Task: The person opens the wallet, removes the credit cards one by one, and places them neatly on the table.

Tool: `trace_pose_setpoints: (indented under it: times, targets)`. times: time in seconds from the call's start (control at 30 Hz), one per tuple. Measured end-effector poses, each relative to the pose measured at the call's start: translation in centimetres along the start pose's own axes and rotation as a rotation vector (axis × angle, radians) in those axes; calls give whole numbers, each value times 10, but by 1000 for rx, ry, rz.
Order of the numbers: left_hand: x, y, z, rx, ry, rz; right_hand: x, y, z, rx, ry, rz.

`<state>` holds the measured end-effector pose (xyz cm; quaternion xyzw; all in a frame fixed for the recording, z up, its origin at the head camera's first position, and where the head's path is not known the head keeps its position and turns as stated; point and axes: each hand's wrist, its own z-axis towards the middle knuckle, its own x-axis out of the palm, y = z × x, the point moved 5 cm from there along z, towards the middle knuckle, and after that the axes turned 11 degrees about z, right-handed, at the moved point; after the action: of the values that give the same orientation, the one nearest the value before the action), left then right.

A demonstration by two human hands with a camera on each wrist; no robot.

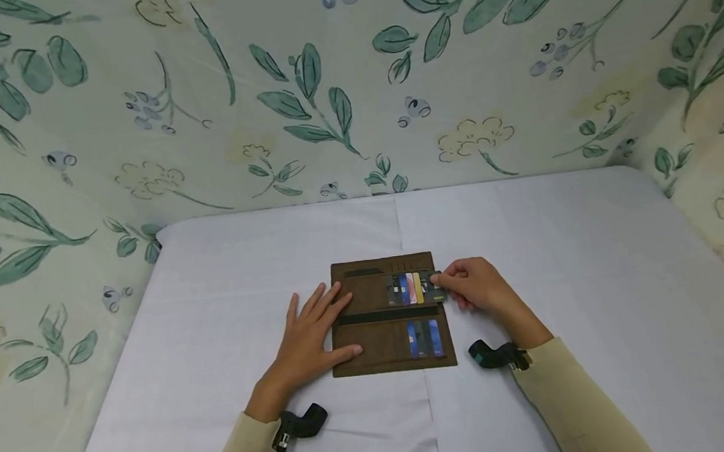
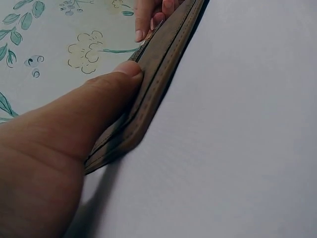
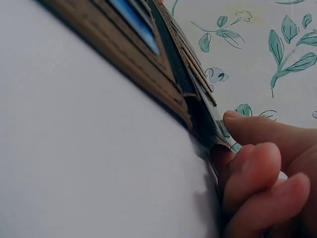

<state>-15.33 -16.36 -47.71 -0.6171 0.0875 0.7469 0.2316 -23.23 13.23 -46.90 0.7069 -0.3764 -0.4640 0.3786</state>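
Note:
A brown wallet (image 1: 373,354) lies spread flat on the white cloth, its dark fold running across the middle. Several cards (image 1: 411,288) overlap in the slots of its far half, and a few blue and dark cards (image 1: 424,339) sit in the near half. My left hand (image 1: 310,342) rests on the wallet's left side with fingers spread and straight; its thumb (image 2: 130,69) presses on the leather in the left wrist view. My right hand (image 1: 473,286) pinches the outermost dark card (image 3: 226,134) between thumb and curled fingers at the far half's right edge. Part of that card is hidden by the fingers.
A white cloth (image 1: 212,289) covers the table, with a crease (image 1: 432,421) running front to back. Behind and at the sides hangs a leaf-and-flower patterned cloth (image 1: 349,76). Black wrist cameras (image 1: 304,423) sit on both wrists, beside beige sleeves.

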Motion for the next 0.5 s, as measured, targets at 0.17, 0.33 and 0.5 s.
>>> trace_pose_setpoints:
  times: [0.17, 0.33, 0.5]
  targets:
    - [0, 0, 0, -1, 6, 5, -1, 0, -1, 4, 5, -16]
    - [0, 0, 1, -2, 5, 6, -3, 0, -1, -1, 26, -16]
    - [0, 0, 0, -5, 7, 5, -4, 0, 0, -3, 35, 40]
